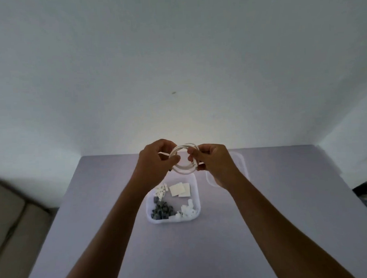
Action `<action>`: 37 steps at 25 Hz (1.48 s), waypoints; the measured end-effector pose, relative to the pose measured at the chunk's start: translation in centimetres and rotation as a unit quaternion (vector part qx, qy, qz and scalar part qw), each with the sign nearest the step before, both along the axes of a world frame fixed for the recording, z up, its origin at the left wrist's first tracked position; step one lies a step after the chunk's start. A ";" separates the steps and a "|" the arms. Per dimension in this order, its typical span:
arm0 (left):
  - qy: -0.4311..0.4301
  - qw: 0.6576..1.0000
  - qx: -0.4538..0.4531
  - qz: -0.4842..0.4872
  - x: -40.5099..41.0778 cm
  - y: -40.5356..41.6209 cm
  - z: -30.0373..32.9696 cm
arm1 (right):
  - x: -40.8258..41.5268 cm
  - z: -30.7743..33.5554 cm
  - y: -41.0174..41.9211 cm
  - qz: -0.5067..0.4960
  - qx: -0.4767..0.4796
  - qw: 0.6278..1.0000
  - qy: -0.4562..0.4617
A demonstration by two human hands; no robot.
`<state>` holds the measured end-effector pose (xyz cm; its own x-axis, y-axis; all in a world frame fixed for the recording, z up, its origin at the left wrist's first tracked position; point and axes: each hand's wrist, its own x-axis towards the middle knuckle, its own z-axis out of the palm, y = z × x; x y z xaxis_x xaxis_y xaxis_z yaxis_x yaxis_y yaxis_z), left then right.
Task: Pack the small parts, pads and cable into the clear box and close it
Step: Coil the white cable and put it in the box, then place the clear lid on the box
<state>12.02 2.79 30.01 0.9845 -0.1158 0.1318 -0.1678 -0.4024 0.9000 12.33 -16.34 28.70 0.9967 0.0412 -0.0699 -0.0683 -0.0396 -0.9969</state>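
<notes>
Head view: left hand [156, 161] and right hand [213, 162] pinch the coiled white cable [184, 158], its loop upright, above the open clear plastic box [194, 193].

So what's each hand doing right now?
Left hand: pinching the coiled cable.
Right hand: pinching the same cable, opposite side.

2 hands: left hand [156, 161], right hand [213, 165]. 1 white cable [185, 170], coiled, approx 3 loops, exact no. hard to tell. 1 clear box [196, 198]. 1 clear lid [241, 163]. 1 table [97, 205]. In box: white pads [179, 189], looks like 3, overlapping so not sure. 1 heap dark grey parts [161, 211], too small/blurred to count. 1 heap white chunky parts [187, 210], uncountable. 1 bunch thin white bits [161, 190], also uncountable.
</notes>
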 end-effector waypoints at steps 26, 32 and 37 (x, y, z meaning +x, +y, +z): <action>0.256 0.928 0.265 0.047 7.1 -1.9 -31.9 | 9.1 -30.8 3.3 0.128 -0.427 0.884 0.141; 0.172 0.938 0.287 0.087 8.4 -3.8 -28.9 | 9.3 -27.2 1.3 0.034 -0.338 0.935 0.103; 0.044 0.983 0.163 0.072 12.1 -11.2 -25.8 | 11.0 -24.0 -7.3 -0.169 -0.278 0.944 0.059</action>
<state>24.14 -8.38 4.21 0.9997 0.0046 0.0239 -0.0142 -0.6864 0.7271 23.31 -23.61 4.70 0.9303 -0.3533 -0.0988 -0.2803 -0.5106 -0.8129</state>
